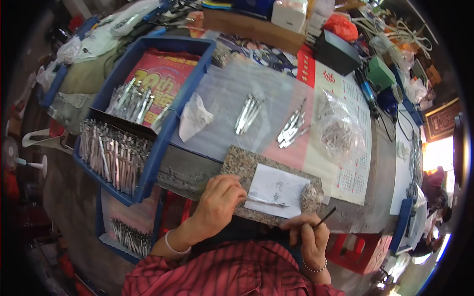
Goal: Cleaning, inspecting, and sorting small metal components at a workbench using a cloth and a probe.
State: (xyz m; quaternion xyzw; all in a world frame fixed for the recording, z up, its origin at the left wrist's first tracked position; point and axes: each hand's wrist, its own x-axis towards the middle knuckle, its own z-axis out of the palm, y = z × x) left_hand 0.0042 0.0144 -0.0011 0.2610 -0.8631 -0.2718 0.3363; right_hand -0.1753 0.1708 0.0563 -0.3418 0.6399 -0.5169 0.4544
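My left hand (219,203) is closed on one end of a slim silvery metal piece (266,201). The piece lies across a white sheet of paper (277,183) with dark smudges, which rests on a speckled stone slab (240,160). At the slab's near right edge, my right hand (311,238) pinches a thin dark stick (326,216) that slants up to the right. Its tip cannot be made out. A crumpled clear lump (311,197) sits on the slab's right end. Beyond the slab, two small groups of slim silver pieces (250,114) lie on clear plastic sheeting.
To the left, a blue tray (170,106) holds many slim metal pieces; another blue tray (101,217) with more stands lower. A white tissue (194,118) lies beside the upper tray. A clear bag of pieces (340,129) is at right. A red plastic stool (359,251) stands below the table.
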